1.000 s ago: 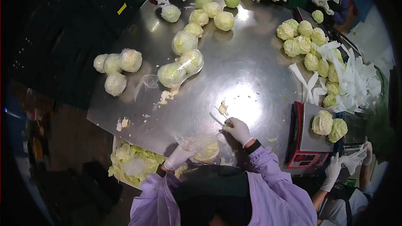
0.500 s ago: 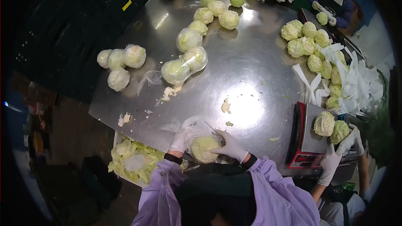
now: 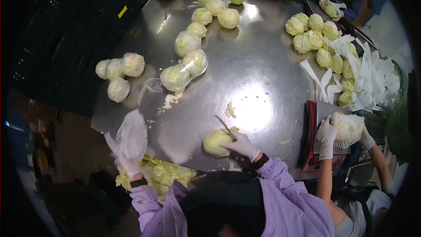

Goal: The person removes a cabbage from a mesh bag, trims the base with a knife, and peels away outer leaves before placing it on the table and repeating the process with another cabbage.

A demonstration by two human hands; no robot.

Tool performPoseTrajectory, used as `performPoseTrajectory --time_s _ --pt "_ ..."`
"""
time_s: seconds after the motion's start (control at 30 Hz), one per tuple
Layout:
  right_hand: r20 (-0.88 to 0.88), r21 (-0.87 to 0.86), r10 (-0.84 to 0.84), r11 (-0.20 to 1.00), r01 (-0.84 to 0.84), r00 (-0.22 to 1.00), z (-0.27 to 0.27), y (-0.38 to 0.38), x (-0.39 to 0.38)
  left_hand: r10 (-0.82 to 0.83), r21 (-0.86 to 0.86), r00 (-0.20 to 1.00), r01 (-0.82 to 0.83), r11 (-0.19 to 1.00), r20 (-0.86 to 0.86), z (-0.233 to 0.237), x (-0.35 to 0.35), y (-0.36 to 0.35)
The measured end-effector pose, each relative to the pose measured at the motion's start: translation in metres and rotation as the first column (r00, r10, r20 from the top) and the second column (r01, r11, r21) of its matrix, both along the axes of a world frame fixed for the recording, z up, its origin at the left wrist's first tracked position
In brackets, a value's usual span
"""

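My left hand [image 3: 130, 165], white-gloved, is raised at the table's left edge, closed on a crumpled white mesh net [image 3: 133, 134]. Below it, the crate of loose leaves [image 3: 166, 173] is partly covered by my arm. My gloved right hand [image 3: 243, 145] has a thin knife [image 3: 224, 124] in its grip, the blade pointing up and left. Its fingers also touch the right side of a pale green cabbage [image 3: 216, 143] on the steel table near my body.
Cabbages in clear film [image 3: 184, 70] and bare cabbages [image 3: 215, 7] line the steel table [image 3: 166, 123]. More are piled at right beside white nets [image 3: 377, 79]. At the red scale [image 3: 309, 140], a co-worker's hands [image 3: 326, 138] hold a netted cabbage [image 3: 348, 127]. Others work across the table.
My left hand has moved left off the cabbage, carrying the net away from it. My right hand stays at the cabbage with the knife. The co-worker's cabbage at the scale is now netted.
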State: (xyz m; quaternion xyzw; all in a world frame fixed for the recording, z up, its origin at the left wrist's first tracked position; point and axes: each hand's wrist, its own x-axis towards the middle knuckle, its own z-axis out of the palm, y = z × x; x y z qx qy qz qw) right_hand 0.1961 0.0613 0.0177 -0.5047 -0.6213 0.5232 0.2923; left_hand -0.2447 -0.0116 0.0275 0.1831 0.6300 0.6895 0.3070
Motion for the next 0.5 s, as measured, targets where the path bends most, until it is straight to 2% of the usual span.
performPoseTrajectory --time_s 0.03,0.07,0.1,0.13,0.17,0.2,0.23,0.27,0.3,0.33,0.37,0.4,0.43,0.47,0.5 --pt "-0.003 0.000 -0.005 1.000 0.005 1.000 -0.006 0.007 0.002 0.102 -0.111 0.986 -0.117 0.987 -0.136 -0.010 -0.034 -0.027" --pt "-0.134 -0.268 -0.113 0.961 0.074 0.985 -0.013 0.016 0.007 -0.029 -0.301 0.871 -0.139 0.943 -0.491 -0.030 -0.061 -0.060" --pt "-0.229 -0.522 -0.248 0.847 0.096 0.941 -0.015 0.022 0.010 -0.535 -0.825 0.666 -0.229 0.516 -0.520 -0.030 -0.090 -0.085" --pt "-0.299 -0.557 -0.323 0.823 0.110 0.898 -0.012 0.026 0.010 -0.815 -0.841 0.225 -0.243 0.484 -0.534 -0.054 -0.115 -0.115" --pt "-0.299 -0.555 -0.330 0.823 0.118 0.896 -0.012 0.029 0.010 -0.629 -0.695 0.306 -0.207 0.689 -0.715 -0.087 -0.128 -0.148" --pt "-0.301 -0.583 -0.350 0.804 0.119 0.887 -0.012 0.032 0.010 -0.794 -0.861 0.347 -0.298 0.412 -0.499 -0.069 -0.116 -0.145" --pt "-0.299 -0.611 -0.359 0.783 0.112 0.884 -0.011 0.035 0.010 -0.874 -0.929 0.422 -0.362 0.083 -0.242 -0.034 -0.084 -0.136" --pt "-0.244 -0.609 -0.311 0.786 0.105 0.919 -0.002 0.038 0.011 -0.867 -0.932 0.440 -0.355 0.073 -0.236 -0.018 -0.057 -0.122" --pt "-0.237 -0.607 -0.292 0.789 0.093 0.926 0.005 0.041 0.007 -0.809 -0.881 0.400 -0.383 0.278 -0.430 -0.004 -0.032 -0.105" --pt "-0.263 -0.629 -0.359 0.768 0.123 0.896 0.012 0.044 0.002 -0.710 -0.784 0.355 -0.407 0.468 -0.608 0.011 -0.005 -0.084" --pt "-0.286 -0.651 -0.424 0.744 0.150 0.859 0.016 0.046 -0.001 -0.562 -0.675 0.394 -0.258 0.692 -0.727 0.030 0.032 -0.057" --pt "-0.309 -0.658 -0.391 0.746 0.102 0.867 0.008 0.050 -0.002 -0.547 -0.614 0.439 -0.016 0.789 -0.713 0.038 0.063 -0.032" --pt "-0.308 -0.652 -0.373 0.753 0.091 0.875 0.002 0.051 0.000 -0.554 -0.526 0.308 0.176 0.832 -0.773 0.052 0.100 -0.008" --pt "-0.302 -0.670 -0.364 0.738 0.075 0.881 0.004 0.053 -0.001 -0.628 -0.534 0.210 0.370 0.760 -0.749 0.052 0.123 0.012" --pt "-0.297 -0.689 -0.359 0.722 0.062 0.885 0.005 0.053 0.000 -0.706 -0.597 0.044 0.499 0.628 -0.707 0.056 0.147 0.034"
